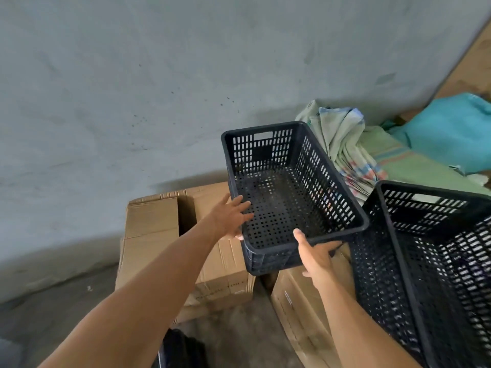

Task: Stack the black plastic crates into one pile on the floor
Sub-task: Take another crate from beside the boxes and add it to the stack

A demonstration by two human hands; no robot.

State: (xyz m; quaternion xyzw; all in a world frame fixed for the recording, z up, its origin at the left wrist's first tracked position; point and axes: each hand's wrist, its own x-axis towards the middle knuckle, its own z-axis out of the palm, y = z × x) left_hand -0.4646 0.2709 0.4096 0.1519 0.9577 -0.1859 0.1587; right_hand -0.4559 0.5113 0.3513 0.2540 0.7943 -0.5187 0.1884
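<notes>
A small black slotted crate [287,197] is held up over cardboard boxes, tilted toward me, its open top showing an empty perforated floor. My right hand [317,254] grips its near short rim, thumb on top and fingers under the wall. My left hand [229,217] lies flat against the crate's left long side with the fingers spread, touching the rim. A second, taller black crate [435,274] stands at the right on a cardboard box, close beside the held one. A dark object [180,349] shows at the bottom edge; what it is cannot be told.
Two cardboard boxes [159,235] [300,309] stand on the concrete floor [233,333] below the crates, with a narrow gap between them. Folded woven sacks [342,144] and a teal bag [451,134] are piled at the back right. A grey wall [159,75] rises behind.
</notes>
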